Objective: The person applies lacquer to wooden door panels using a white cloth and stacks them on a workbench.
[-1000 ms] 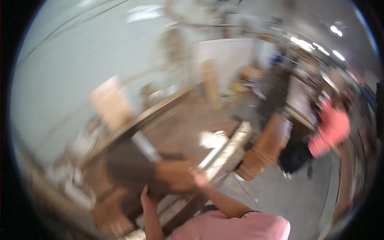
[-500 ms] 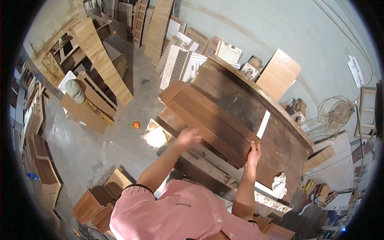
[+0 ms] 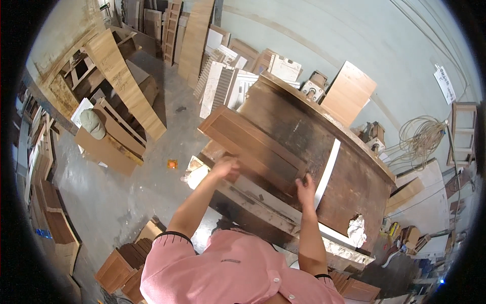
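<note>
One brown framed panel (image 3: 253, 146) over bench (image 3: 349, 190) — left hand (image 3: 228, 167) at near edge, right hand (image 3: 305, 190) at right end; whether either grip holds it — cannot tell.

Framed wooden panel (image 3: 255, 147): right end now clear of white strip (image 3: 327, 175), exposing more toward workbench's (image 3: 357, 197) front edge.

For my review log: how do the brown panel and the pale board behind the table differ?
The brown panel is framed; the pale board looks plain. The panel is darker and more elongated than the board. The panel is mostly over the table; the board stands behind it. Both are flat.
</note>
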Tool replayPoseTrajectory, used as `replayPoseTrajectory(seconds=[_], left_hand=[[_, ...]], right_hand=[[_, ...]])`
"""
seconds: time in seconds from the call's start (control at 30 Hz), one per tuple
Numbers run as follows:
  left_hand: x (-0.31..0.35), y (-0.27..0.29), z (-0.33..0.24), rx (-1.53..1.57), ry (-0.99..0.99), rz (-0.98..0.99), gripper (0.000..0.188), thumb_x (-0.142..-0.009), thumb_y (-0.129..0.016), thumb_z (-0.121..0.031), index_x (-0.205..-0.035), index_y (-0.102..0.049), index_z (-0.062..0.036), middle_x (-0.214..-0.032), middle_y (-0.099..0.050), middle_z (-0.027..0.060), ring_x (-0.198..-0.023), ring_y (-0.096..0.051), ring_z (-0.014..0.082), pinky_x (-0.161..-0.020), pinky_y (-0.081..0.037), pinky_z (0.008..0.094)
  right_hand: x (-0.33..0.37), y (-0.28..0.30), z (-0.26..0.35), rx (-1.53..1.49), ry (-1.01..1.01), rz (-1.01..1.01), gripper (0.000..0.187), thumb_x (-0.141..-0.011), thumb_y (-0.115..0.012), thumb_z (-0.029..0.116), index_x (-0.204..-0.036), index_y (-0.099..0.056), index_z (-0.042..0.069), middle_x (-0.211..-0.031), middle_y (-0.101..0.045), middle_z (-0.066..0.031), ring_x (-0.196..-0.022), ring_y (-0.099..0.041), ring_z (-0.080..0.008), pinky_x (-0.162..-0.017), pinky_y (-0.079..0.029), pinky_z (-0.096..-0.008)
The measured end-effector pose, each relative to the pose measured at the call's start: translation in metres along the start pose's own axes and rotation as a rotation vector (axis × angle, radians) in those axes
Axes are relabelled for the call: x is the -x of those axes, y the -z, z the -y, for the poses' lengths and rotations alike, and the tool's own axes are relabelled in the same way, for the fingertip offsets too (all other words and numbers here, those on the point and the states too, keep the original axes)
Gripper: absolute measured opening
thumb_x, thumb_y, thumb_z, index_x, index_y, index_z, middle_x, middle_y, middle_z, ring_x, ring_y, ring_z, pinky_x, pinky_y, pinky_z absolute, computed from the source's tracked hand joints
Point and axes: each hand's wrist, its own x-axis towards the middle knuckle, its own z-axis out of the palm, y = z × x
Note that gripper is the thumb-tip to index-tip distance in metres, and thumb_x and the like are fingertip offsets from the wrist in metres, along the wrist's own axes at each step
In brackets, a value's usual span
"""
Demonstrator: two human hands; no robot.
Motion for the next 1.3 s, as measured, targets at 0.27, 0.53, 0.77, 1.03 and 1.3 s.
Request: replayPoseTrajectory(seconds=[0.27,0.53,0.77,1.03,1.3], left_hand=[[-0.025,0.004,0.015,0.13,-0.066,-0.162,0.041,-0.102,-0.058,-0.031,-0.133,-0.054,-0.0055,-0.107,-0.066,0.0055,-0.095,-0.068,0.0202,-0.072,-0.058,0.0375],[-0.028,0.002,0.001,-0.076,-0.05,-0.125,0.046,-0.102,-0.055,-0.044,-0.133,-0.057,-0.009,-0.117,-0.07,0.0028,-0.103,-0.068,0.0195,-0.078,-0.054,0.0384],[-0.023,-0.03,0.037,0.101,-0.28,-0.102,0.038,-0.102,-0.059,-0.03,-0.136,-0.058,-0.0108,-0.105,-0.071,0.0012,-0.083,-0.063,0.0129,-0.069,-0.05,0.0278],[0.053,-0.139,0.043,-0.231,-0.234,0.007,0.038,-0.104,-0.055,-0.036,-0.136,-0.06,-0.0144,-0.112,-0.069,0.0039,-0.091,-0.063,0.014,-0.081,-0.047,0.0326],[0.025,-0.237,0.134,-0.822,-0.691,0.005,0.037,-0.104,-0.057,-0.024,-0.131,-0.06,0.002,-0.125,-0.067,0.0146,-0.112,-0.063,0.0301,-0.097,-0.049,0.0394]], right_hand=[[0.072,-0.029,-0.016,0.304,0.277,-0.04,0.065,-0.086,-0.075,0.015,-0.145,-0.05,0.013,-0.134,-0.06,-0.0238,-0.122,-0.058,-0.0423,-0.102,-0.049,-0.0471],[0.058,-0.009,0.005,0.344,0.043,0.01,0.058,-0.085,-0.071,0.011,-0.14,-0.054,0.022,-0.124,-0.067,-0.0169,-0.109,-0.064,-0.0403,-0.092,-0.054,-0.049],[0.133,-0.003,-0.03,0.182,0.338,-0.339,0.053,-0.087,-0.066,0.009,-0.139,-0.057,0.01,-0.126,-0.067,-0.0192,-0.11,-0.066,-0.0397,-0.091,-0.055,-0.0457],[0.267,0.119,-0.091,-0.127,-0.221,-1.084,0.015,-0.095,-0.065,0.008,-0.106,-0.072,0.001,-0.095,-0.071,-0.0077,-0.083,-0.064,-0.012,-0.073,-0.053,-0.0276],[0.431,0.334,-0.22,0.129,-0.334,-1.838,0.022,-0.093,-0.07,0.015,-0.112,-0.071,0.003,-0.102,-0.071,-0.0069,-0.091,-0.066,-0.0176,-0.086,-0.053,-0.0317]])
